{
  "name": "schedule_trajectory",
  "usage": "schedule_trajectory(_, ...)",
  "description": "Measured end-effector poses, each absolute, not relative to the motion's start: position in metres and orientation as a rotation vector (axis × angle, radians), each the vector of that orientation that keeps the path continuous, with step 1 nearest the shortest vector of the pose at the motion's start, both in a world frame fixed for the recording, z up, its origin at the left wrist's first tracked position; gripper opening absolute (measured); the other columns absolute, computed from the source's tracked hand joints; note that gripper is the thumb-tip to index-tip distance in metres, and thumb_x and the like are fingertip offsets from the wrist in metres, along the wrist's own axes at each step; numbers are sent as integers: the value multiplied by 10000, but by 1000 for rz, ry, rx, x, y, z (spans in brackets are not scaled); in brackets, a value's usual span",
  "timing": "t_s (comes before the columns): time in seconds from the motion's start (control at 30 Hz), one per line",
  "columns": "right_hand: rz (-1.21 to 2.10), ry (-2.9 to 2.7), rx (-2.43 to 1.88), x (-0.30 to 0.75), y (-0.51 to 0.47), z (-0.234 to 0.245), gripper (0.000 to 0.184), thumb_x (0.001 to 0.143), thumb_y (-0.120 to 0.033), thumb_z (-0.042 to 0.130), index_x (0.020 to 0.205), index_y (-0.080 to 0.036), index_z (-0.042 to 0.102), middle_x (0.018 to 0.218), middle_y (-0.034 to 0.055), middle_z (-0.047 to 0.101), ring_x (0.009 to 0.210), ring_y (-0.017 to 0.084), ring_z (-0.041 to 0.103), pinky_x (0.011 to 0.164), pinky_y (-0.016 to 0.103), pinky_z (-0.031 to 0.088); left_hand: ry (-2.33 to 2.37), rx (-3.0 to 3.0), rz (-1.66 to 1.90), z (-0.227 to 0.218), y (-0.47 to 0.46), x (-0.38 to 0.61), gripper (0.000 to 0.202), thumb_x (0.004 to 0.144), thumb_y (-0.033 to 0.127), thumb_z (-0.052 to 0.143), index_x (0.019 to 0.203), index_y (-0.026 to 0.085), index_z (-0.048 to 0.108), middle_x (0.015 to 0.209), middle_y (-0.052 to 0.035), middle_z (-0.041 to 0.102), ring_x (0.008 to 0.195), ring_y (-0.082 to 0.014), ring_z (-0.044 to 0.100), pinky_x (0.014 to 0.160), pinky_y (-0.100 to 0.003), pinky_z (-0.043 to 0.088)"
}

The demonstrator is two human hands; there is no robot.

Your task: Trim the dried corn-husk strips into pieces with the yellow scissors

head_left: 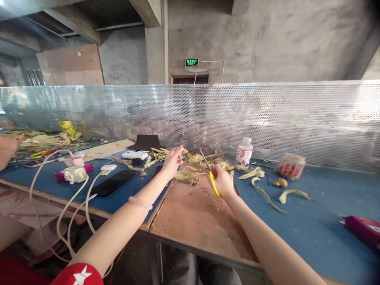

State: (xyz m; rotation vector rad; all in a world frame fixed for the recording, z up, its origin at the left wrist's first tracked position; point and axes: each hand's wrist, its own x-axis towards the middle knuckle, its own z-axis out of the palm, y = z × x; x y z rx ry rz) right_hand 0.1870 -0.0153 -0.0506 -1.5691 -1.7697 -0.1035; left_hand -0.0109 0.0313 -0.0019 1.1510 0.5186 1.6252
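My right hand is wrapped round the yellow handles of a pair of scissors, whose blades point up and away over the dried husks. My left hand is raised to the left of the scissors, fingers curled in a pinch. A small yellowish bit shows by its fingertips, but I cannot make out what they hold. Below and beyond both hands lies a loose pile of pale dried husks, partly hidden by my right hand. The brown wooden board lies under my forearms.
A white bottle, a clear plastic jar and husk strips are at the right. A purple packet lies far right. Leftward are a black phone, looping cables and another person's arm. A perforated metal screen stands behind.
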Motion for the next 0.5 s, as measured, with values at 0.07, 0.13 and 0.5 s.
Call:
schedule_trajectory(0.07,-112,-1781,-1562,187,-16,-49,172,798,-406,450,804,-237,479,693,-3,605,615,162,546,508,234,254,504,1114,1616,-1,33,-12,282,659,372,737,752,179,553,608,47,543,534,-73,561,469,-173,432)
schedule_trajectory(0.13,-123,-1786,-1556,186,-17,-47,163,788,-395,468,829,-237,476,724,2,621,641,169,562,522,237,269,483,1091,1584,0,32,-12,283,668,379,727,762,175,556,673,16,602,589,-107,613,549,-229,497)
schedule_trajectory(0.5,-254,-1855,-1540,185,-26,-41,353,737,-361,531,1049,-227,437,1054,55,636,907,225,590,633,267,378,350,1056,1499,6,21,-13,197,703,319,696,753,170,578,703,-4,632,639,-130,633,578,-250,497)
